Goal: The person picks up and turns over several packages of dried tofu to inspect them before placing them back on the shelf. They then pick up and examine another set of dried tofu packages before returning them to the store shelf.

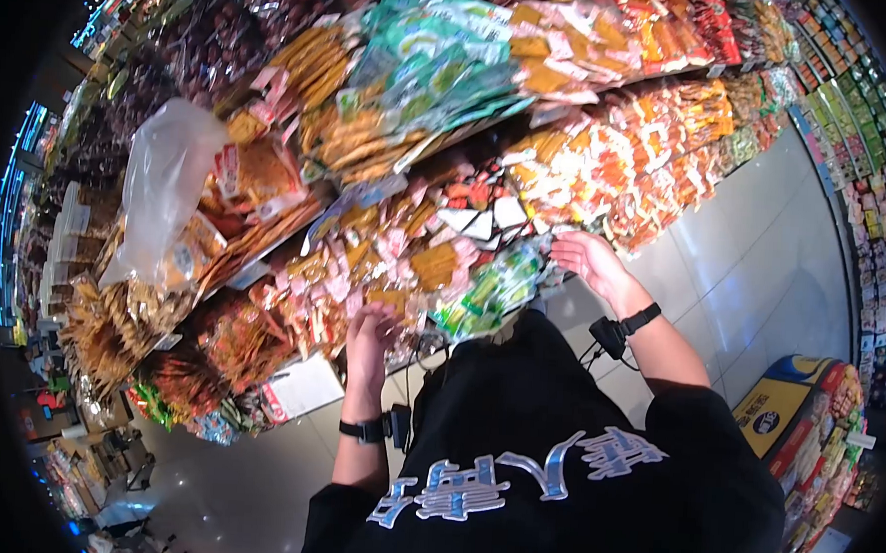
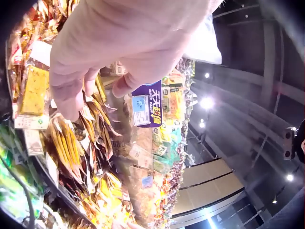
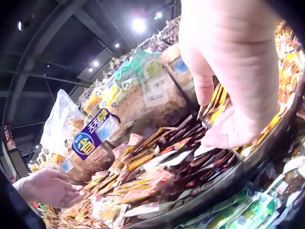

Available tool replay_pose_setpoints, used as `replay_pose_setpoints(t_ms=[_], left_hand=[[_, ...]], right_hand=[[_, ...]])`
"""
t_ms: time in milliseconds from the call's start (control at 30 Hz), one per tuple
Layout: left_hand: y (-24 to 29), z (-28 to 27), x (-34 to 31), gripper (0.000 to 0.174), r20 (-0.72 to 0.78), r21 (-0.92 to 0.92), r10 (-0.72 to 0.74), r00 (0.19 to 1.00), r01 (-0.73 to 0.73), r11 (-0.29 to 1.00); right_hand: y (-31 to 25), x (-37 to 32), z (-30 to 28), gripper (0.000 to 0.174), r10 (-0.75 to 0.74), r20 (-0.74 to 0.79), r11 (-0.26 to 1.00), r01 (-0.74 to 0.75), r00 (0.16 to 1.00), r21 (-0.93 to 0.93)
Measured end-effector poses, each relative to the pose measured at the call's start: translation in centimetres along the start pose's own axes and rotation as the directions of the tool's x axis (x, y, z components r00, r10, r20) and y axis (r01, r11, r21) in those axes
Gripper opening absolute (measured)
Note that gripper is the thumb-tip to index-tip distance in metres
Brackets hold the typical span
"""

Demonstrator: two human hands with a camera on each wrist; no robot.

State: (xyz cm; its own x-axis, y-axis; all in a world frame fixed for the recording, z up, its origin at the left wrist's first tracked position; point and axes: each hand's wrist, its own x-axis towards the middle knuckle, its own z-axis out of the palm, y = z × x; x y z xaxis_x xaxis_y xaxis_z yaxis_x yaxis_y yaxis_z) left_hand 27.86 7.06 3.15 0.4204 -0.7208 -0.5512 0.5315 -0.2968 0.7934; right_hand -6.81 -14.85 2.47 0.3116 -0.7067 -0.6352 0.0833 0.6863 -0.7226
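Note:
My left hand is over the lower tier of small snack packets, palm down. In the left wrist view its fingers bend loosely above yellow-brown packets, with nothing held between them. My right hand reaches to the bin's near edge, beside packets with orange and white wrapping. The right wrist view shows its thumb and fingers apart, fingertips right at the upright rows of dark and yellow packets. Between the hands lie green snack bags and black-and-white packets.
Teal bags fill the upper tier. A clear plastic bag stands at the left. A purple price sign hangs on the tier divider. Tiled floor and full shelves lie to the right, with a yellow display box nearer.

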Motion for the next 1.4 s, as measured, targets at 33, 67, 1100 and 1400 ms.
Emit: replay_pose_setpoints(t_ms=[33, 67, 1100, 1400], left_hand=[[0.0, 0.9, -0.2, 0.027, -0.019, -0.017, 0.025, 1.000, -0.025, 1.000], [-0.2, 1.8, -0.2, 0.026, -0.027, -0.028, 0.036, 0.999, -0.037, 0.999], [-9.2, 28.6, -7.3, 0.019, -0.384, -0.254, 0.228, 0.895, -0.340, 0.905], [-9.0, 30.2, -7.7, 0.021, -0.384, -0.251, 0.253, 0.888, -0.364, 0.897]], right_hand=[[-1.5, 0.0, -0.9, 0.026, -0.016, -0.016, 1.000, 0.016, 1.000, -0.018], [-2.9, 0.3, -2.1, 0.025, -0.059, -0.009, 0.998, 0.059, 0.998, -0.027], [-37.3, 14.2, -6.3, 0.053, -0.028, 0.808, -0.567, 0.656, 0.589, -0.498], [-33.9, 15.1, -5.7, 0.041, -0.254, 0.803, -0.694, 0.477, 0.539, -0.539]])
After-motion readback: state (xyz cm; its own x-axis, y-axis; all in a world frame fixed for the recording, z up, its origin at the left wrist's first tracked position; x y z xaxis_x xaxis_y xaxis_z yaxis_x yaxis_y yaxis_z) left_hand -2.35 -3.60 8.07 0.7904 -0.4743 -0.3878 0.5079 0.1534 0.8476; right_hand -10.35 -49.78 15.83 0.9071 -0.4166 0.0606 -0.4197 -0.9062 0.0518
